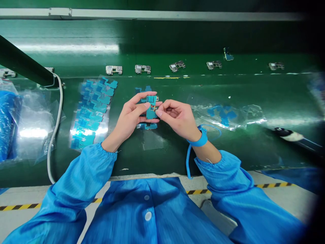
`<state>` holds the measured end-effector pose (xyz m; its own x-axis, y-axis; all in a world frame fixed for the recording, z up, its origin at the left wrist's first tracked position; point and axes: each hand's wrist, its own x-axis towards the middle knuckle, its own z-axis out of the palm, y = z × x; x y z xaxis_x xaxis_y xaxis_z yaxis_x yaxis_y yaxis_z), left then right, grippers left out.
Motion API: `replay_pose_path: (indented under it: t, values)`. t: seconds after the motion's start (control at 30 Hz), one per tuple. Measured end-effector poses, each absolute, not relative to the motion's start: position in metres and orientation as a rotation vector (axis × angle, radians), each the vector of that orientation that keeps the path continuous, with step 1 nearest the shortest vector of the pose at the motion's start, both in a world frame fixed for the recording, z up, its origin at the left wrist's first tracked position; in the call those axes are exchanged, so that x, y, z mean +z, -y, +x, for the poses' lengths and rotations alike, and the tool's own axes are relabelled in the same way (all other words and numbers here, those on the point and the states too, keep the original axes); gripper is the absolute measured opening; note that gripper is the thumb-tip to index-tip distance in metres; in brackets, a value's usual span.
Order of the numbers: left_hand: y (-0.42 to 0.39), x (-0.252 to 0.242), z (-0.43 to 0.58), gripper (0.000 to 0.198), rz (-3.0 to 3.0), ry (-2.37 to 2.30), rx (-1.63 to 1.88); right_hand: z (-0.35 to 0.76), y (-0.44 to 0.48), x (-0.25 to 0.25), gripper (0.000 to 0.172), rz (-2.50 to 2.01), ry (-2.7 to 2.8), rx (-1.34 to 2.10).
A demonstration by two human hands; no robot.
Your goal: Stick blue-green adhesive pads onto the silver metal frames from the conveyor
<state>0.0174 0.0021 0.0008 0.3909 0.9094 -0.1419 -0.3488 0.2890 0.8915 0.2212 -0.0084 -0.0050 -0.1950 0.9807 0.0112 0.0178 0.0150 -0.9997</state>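
Nearest, a blue cleanroom smock (pixel 147 217) sleeves both arms; the left hand (pixel 130 117) and right hand (pixel 176 118) grip a small teal circuit board (pixel 151 113) between closed fingers (pixel 157 113) above the green worktop (pixel 127 159).

free: green mat (pixel 177 88) ahead of right hand (pixel 179 117) | obstacles: left sheet (pixel 92 113), right sheet (pixel 220 115)

I'm pinching a small teal circuit board (pixel 151 110) between my left hand (pixel 129 117) and my right hand (pixel 177 118). A blue wrist strap (pixel 197 139) is circling my right wrist, and more teal boards (pixel 93 112) are lying in overlapping rows on a clear plastic sheet (pixel 107 112) on the green conveyor belt (pixel 165 159).
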Motion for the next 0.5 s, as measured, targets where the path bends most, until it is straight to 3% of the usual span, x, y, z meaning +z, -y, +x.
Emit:
replay_pose_path:
  t: [0.5]
  values:
    - [-0.0024,0.0016,0.0167,0.047,0.89,-0.737,0.944,0.2209,0.0089,-0.0032,0.041,-1.12,1.371,1.314]
